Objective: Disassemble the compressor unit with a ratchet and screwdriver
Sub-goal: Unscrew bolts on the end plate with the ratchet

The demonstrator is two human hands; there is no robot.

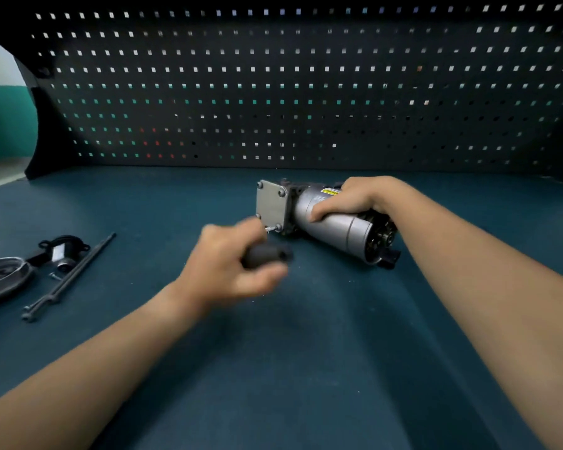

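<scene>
The grey compressor unit [335,224] lies on its side on the blue-green bench mat, its square end plate [271,204] facing left. My right hand [355,198] grips the cylindrical body from above. My left hand [231,264], blurred by motion, grips the black handle of a screwdriver [267,254]. The tool's thin metal tip meets a bolt at the lower right corner of the end plate. Bolt heads show at the plate's other corners.
At the left of the mat lie two long black bolts [69,277], a black bracket part [62,251], a small loose screw [55,276] and a coiled black hose or ring [0,277]. A dark pegboard wall [273,92] stands behind the bench.
</scene>
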